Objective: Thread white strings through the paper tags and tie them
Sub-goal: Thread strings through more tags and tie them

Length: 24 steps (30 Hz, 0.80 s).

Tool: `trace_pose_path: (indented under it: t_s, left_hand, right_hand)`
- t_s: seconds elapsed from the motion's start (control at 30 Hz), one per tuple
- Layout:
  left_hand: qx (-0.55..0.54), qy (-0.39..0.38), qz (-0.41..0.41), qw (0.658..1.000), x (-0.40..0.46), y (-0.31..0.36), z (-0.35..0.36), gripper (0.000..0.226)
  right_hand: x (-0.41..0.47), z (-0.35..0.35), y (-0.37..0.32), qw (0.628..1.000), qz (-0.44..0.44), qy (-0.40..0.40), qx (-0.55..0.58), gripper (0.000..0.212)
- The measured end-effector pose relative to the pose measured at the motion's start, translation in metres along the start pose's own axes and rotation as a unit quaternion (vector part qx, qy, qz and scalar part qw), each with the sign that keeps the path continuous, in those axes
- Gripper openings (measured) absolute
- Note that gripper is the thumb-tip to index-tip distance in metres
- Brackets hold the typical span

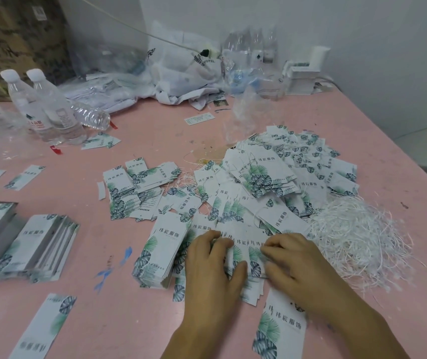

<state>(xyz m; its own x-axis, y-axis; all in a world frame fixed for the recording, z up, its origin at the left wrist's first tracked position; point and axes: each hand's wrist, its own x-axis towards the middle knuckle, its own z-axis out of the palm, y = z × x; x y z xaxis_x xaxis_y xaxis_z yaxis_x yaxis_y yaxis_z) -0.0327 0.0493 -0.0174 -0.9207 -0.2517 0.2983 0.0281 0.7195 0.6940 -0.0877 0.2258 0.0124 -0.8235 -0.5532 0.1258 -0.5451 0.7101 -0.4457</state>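
Note:
White paper tags printed with green and blue leaves lie all over the pink table point(142, 320). A small fanned batch of tags point(243, 244) sits near the front between my hands. My left hand point(212, 263) grips its left side, fingers curled over the top edges and thumb underneath. My right hand point(292, 257) pinches the batch's right side. A tangle of white strings point(357, 237) lies just right of my right hand. A big heap of tags with strings point(285, 177) spreads behind.
Neat tag stacks point(41, 244) stand at the left, another stack point(160, 252) beside my left hand. Loose tags point(282, 330) lie at the front. Water bottles point(49, 107) stand at the back left, plastic bags point(181, 71) along the wall. The table's right edge runs diagonally.

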Motion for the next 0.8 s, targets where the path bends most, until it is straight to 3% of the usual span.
trace_pose_path:
  t_s: [0.2,0.37,0.43,0.57,0.63,0.8]
  left_hand:
    - [-0.051,0.059,0.035,0.996,0.000,0.005,-0.004,0.016]
    - [-0.320,0.008,-0.071,0.945,-0.004,0.012,-0.010,0.021]
    - [-0.417,-0.033,-0.122,0.900,-0.002,0.016,-0.011,0.029]
    - [-0.643,-0.106,-0.269,0.709,0.007,0.020,-0.012,0.049]
    - [-0.690,-0.101,-0.320,0.641,0.008,0.016,-0.012,0.035]
    - [-0.650,-0.094,-0.362,0.662,0.010,0.015,-0.009,0.017]
  right_hand:
    - [0.002,-0.001,-0.007,0.980,0.013,0.185,0.067,0.032]
    - [-0.001,0.000,-0.020,0.961,-0.042,0.262,0.083,0.035]
    - [-0.001,0.003,-0.027,0.959,-0.089,0.258,0.073,0.034]
    - [0.001,0.012,-0.034,0.966,-0.164,0.191,0.065,0.027]
    - [0.001,0.016,-0.035,0.969,-0.180,0.158,0.063,0.025]
    - [-0.001,0.018,-0.036,0.968,-0.132,0.162,0.137,0.029]
